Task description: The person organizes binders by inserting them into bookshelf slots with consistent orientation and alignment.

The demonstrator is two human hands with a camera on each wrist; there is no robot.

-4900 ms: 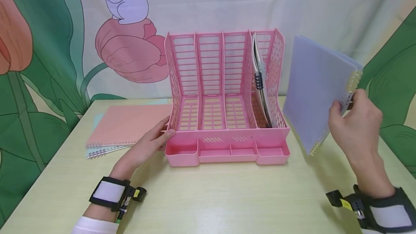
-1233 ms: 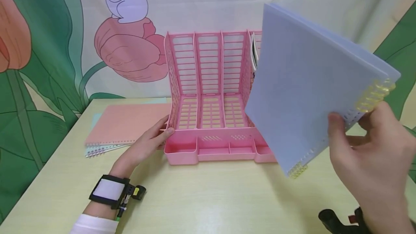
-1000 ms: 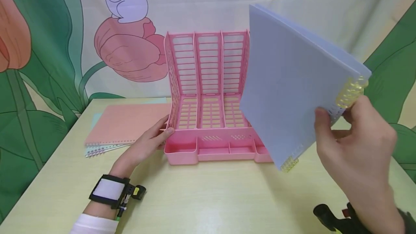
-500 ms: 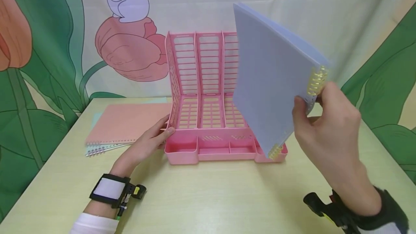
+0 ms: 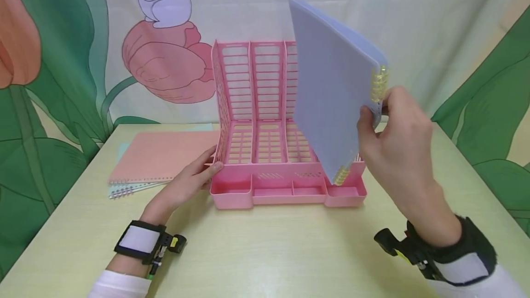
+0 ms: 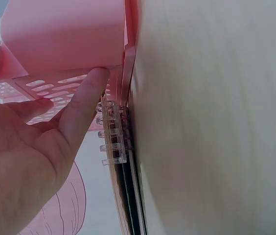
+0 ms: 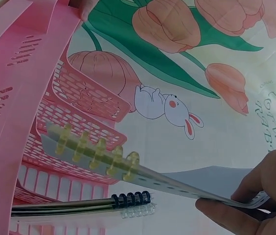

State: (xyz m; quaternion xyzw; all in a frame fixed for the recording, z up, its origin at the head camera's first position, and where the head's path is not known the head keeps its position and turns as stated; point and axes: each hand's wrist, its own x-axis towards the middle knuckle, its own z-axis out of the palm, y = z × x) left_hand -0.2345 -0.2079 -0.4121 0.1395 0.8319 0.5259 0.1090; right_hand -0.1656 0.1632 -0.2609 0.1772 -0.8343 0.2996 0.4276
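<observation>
A pink file organizer [image 5: 269, 169] with upright dividers and small front trays stands on the table. My left hand [image 5: 194, 176] holds its left front corner, thumb over the front edge and fingers against the perforated side. My right hand [image 5: 401, 146] pinches a pale lavender loose-leaf notebook [image 5: 331, 91] by its spine edge, between yellow ring bindings. The notebook is raised and tilted over the organizer's right part, hiding the right slots in the head view. Black-ringed notebooks [image 7: 79, 208] stand in a slot in the right wrist view. Whether the lavender notebook touches a divider, I cannot tell.
Left of the organizer lies a stack of notebooks, a salmon-coloured notebook [image 5: 165, 155] on top. Its clear rings [image 6: 111, 132] show close beside my left hand in the left wrist view. A printed curtain [image 5: 256, 3] with tulips and a rabbit hangs behind the table [image 5: 265, 247].
My right hand has carried the lavender notebook from the right side leftward over the organizer, turning it more edge-on and lifting it slightly over the last second. My left hand stays put.
</observation>
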